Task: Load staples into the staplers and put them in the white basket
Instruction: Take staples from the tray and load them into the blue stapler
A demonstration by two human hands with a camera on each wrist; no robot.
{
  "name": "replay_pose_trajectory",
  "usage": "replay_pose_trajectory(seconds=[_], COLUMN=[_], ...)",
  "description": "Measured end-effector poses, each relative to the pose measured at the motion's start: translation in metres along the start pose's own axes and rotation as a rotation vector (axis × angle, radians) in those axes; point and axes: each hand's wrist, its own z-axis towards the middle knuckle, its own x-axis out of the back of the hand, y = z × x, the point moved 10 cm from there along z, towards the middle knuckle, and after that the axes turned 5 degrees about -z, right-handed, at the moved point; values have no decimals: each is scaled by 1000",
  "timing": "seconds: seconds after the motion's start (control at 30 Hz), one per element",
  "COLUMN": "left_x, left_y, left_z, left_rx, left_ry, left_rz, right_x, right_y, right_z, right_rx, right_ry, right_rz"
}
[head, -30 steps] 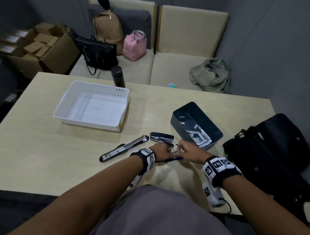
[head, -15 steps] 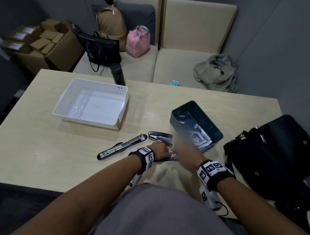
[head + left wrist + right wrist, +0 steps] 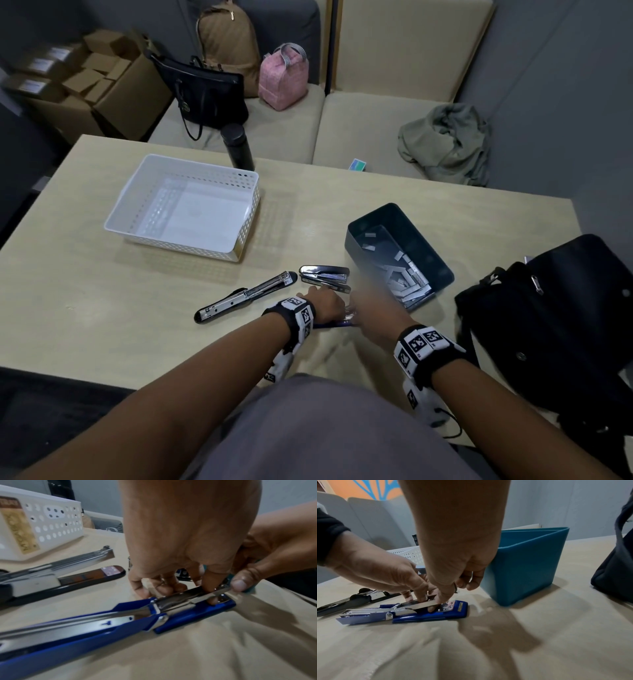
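A blue stapler [image 3: 188,614] lies opened flat near the table's front edge, with its metal magazine raised. My left hand [image 3: 188,547] pinches that magazine from above and below. My right hand [image 3: 453,561] is curled at the magazine's front tip, thumb against it. It is blurred in the head view, and any staple strip in it is hidden. A black stapler [image 3: 245,299] lies open to the left, and a closed dark stapler [image 3: 323,274] sits just beyond my hands. The white basket [image 3: 128,192] stands at the far left. A blue bin [image 3: 522,568] holds staple strips [image 3: 407,284].
A black bag [image 3: 555,308] takes up the table's right side, close to my right forearm. A black flask [image 3: 238,147] stands behind the basket at the table's far edge. Beyond the table, a sofa holds bags and a crumpled cloth [image 3: 445,144].
My right hand has shifted a little at the stapler's front end and is blurred with motion. My left hand stays on the blue stapler. The head view has drifted slightly.
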Motion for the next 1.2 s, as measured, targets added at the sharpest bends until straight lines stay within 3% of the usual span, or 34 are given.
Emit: replay_pose_trajectory(seconds=[0.23, 0.4, 0.73, 1.0, 1.2], left_x=[4, 11, 14, 3, 3], left_y=[-12, -32, -50, -47, -48], left_z=[-7, -8, -11, -2, 3], left_rx=[-110, -27, -65, -162, -163], left_ry=[-5, 87, 120, 3, 17], left_rz=[-384, -247, -135, -199, -164], right_x=[4, 4, 2, -1, 0], right_y=[-10, -11, -24, -16, -39], right_z=[4, 4, 1, -2, 2], right_rx=[39, 40, 47, 14, 98], right_ry=[21, 23, 61, -49, 18], right_rz=[-113, -157, -170, 266, 71])
